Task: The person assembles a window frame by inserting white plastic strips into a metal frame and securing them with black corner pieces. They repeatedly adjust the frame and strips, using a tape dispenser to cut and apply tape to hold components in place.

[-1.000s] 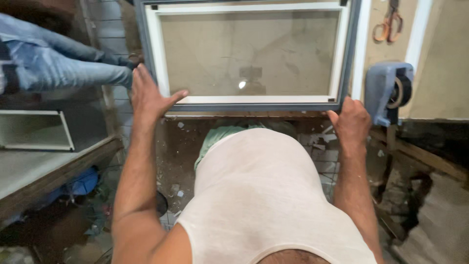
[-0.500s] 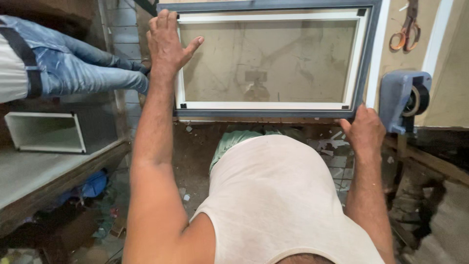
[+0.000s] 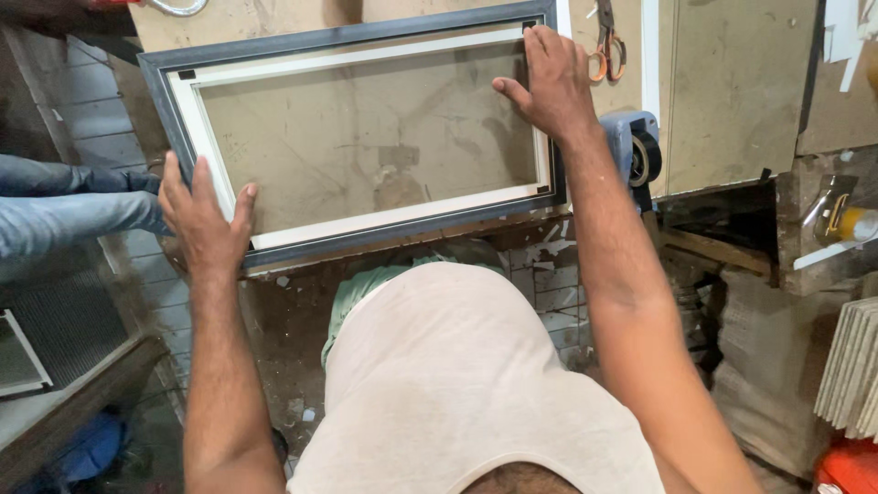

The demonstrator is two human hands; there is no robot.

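Head view now, and the picture frame [image 3: 357, 137] has swung round on the workbench [image 3: 732, 82]: half a second ago its long edge ran level, now it sits skewed, left end nearer the body, right end pushed away. Both hands have swapped corners to do it. The left hand [image 3: 206, 224], which was high on the far left corner, has dropped to the near left corner, fingers spread flat over the grey moulding and the white inner border. The right hand [image 3: 549, 78] has climbed from the near right corner to the far right one, palm down, fingers together, thumb out on the glass edge. Neither grips; both press flat, so the frame looks mid-turn. Just beside the right wrist stands a blue tape dispenser [image 3: 636, 151]; orange-handled scissors [image 3: 605, 41] hang above.
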